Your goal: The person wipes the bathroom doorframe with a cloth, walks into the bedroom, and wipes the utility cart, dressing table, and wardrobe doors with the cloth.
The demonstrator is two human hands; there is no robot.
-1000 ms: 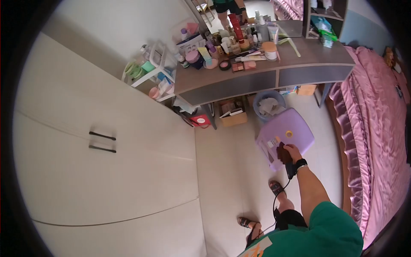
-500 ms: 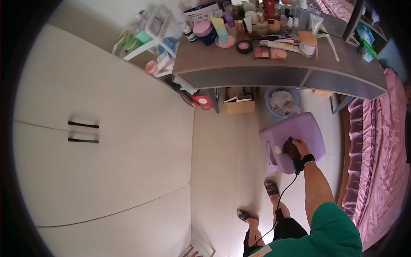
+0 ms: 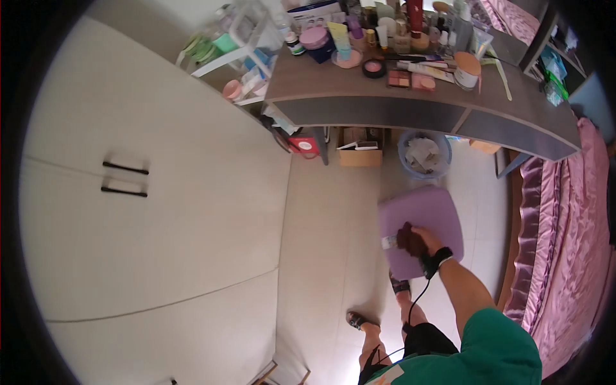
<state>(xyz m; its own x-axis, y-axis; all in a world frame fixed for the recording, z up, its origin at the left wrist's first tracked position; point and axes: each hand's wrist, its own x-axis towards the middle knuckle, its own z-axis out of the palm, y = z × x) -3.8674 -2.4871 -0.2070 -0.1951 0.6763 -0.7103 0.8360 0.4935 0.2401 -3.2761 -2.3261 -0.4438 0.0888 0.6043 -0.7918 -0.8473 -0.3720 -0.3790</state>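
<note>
My right hand [image 3: 426,240], with a black band at the wrist, is closed round a bunched dark brown cloth [image 3: 410,239]. Both are over the top of a purple plastic stool [image 3: 427,208] on the floor in front of my feet. A small pale label [image 3: 389,242] shows at the stool's left side, beside the cloth. From the wristband a black cable runs down towards my body. My left hand is out of view.
Cosmetics crowd a grey-brown dressing table [image 3: 359,96] ahead. Below it are a blue bin [image 3: 405,160] and a cardboard box [image 3: 360,158]. White cupboard doors [image 3: 160,244] fill the left; a pink-covered bed [image 3: 571,256] is at the right.
The purple stool has come nearer my feet, away from the bin, with my right hand and the brown cloth moving along with it. The yellow ring seen earlier on the stool is no longer visible.
</note>
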